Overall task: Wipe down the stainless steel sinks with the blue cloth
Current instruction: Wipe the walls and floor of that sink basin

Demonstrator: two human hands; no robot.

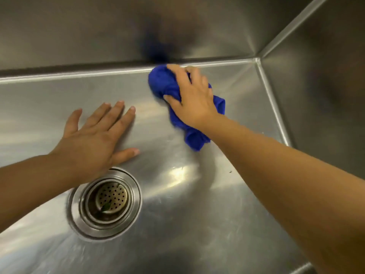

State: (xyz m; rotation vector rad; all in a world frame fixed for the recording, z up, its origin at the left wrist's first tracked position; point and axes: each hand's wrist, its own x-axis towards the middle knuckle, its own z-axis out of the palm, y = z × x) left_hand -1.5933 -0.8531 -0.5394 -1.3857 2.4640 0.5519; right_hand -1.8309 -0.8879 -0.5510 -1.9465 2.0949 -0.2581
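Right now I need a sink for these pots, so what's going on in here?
A person is cleaning this sink. The right hand grips a bunched blue cloth and presses it on the floor, close to the back wall. The left hand rests flat on the floor, fingers straight, just beyond the drain. A little debris sits in the drain.

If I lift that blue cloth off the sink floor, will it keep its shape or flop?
Probably floppy: the blue cloth is bunched in soft folds under the right hand, with a loose tail trailing toward the wrist. It should slide easily when pushed, since the sink floor is smooth, shiny steel. It looks light, though how wet it is can't be judged.
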